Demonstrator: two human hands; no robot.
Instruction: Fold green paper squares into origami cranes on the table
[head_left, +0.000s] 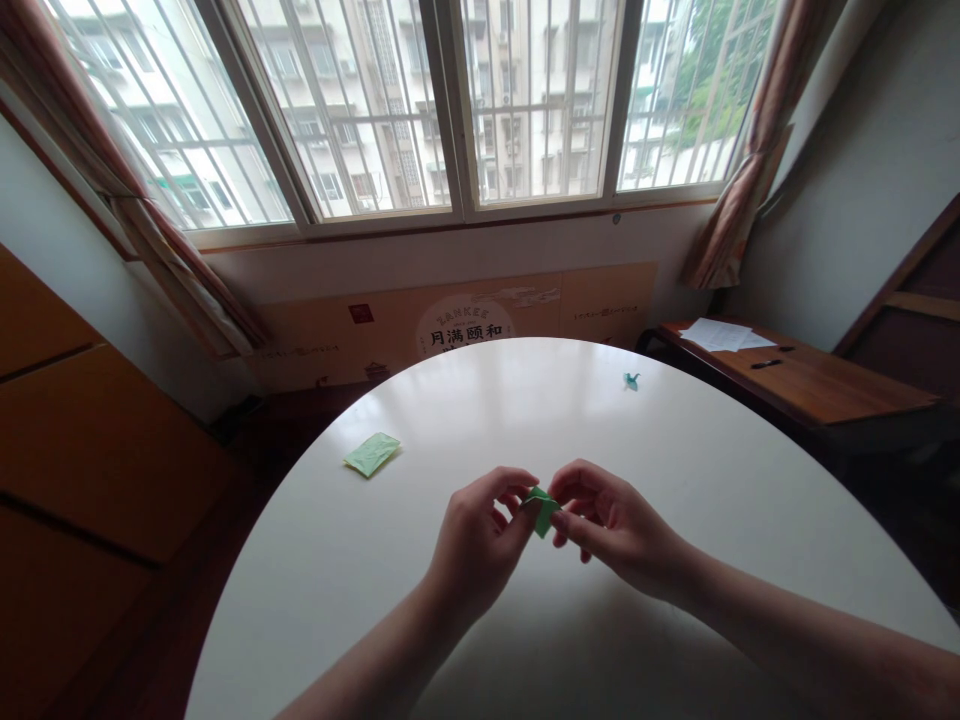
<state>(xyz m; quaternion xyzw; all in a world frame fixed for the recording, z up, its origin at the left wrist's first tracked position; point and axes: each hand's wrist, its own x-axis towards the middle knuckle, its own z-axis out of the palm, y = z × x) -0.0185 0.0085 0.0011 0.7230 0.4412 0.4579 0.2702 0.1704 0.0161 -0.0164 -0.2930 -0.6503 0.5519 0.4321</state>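
Observation:
A small piece of folded green paper [543, 512] is held up over the white table, between my two hands. My left hand [484, 535] pinches its left side with thumb and fingers. On the other side, my right hand [611, 520] grips the right edge between thumb and forefinger, its other fingers curled below. Parts of the paper are hidden behind my fingertips. Farther off on the table, to the right, sits a small blue-green folded paper figure [631, 381], apart from both hands.
A pale green paper packet [372, 454] lies on the left of the round white table [315, 590]. Beyond the table's right edge, a wooden side table [840, 385] carries white sheets [724, 335] and dark pens. A printed cardboard panel [390, 330] stands under the barred window.

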